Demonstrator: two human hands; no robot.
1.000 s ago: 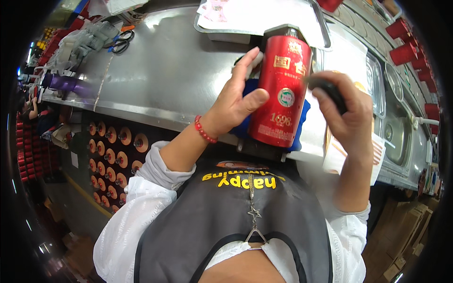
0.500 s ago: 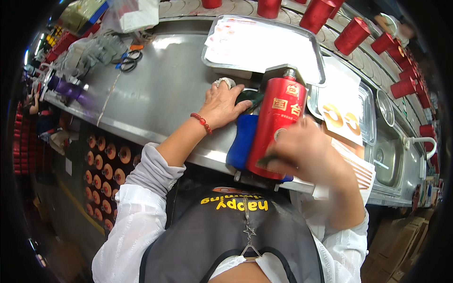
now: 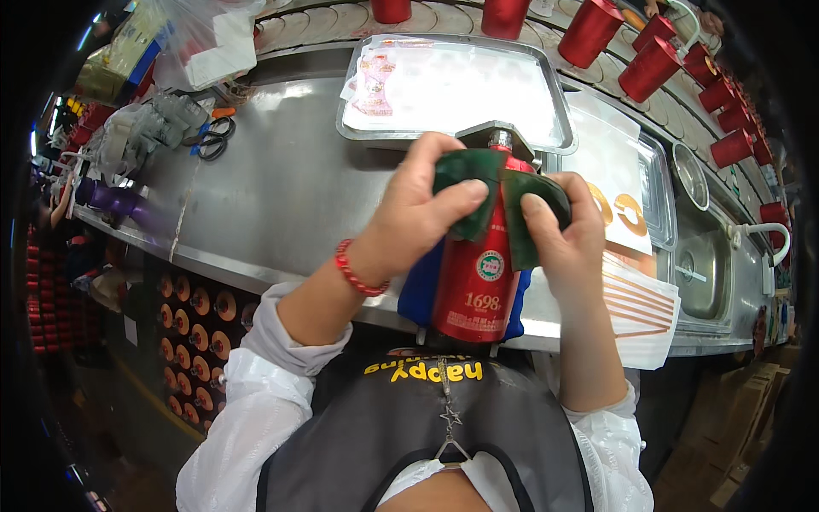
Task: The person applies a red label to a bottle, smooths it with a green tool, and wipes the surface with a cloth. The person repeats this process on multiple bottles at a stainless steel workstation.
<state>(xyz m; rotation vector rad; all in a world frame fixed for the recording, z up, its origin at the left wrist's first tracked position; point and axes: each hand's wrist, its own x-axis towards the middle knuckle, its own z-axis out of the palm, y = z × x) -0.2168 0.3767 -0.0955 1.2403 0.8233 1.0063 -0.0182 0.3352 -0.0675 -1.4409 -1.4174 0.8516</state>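
Observation:
A red bottle (image 3: 479, 277) lies on a blue cloth (image 3: 415, 293), its base toward me and its neck in a metal rest (image 3: 478, 135). My left hand (image 3: 418, 205) is closed on a dark green pad (image 3: 467, 164), thumb on top, over the bottle's upper left side. In my right hand (image 3: 573, 229) a second dark green pad (image 3: 522, 205) is pinched against the upper right side. Both pads appear to touch the bottle near its shoulder. The fingers behind the pads are partly hidden.
Behind the bottle is a metal tray (image 3: 348, 119) with white label sheets. Gold ring-shaped stickers (image 3: 631, 215) and striped paper strips (image 3: 640, 311) lie to the right, near a sink (image 3: 712, 286). Scissors (image 3: 213, 139) rest at the left. Red bottles (image 3: 590, 32) stand on a conveyor beyond.
My left hand has come up from the worktop with a green pad onto the bottle. My right hand has moved from the bottle's lower part to its shoulder. The bottle now shows another side.

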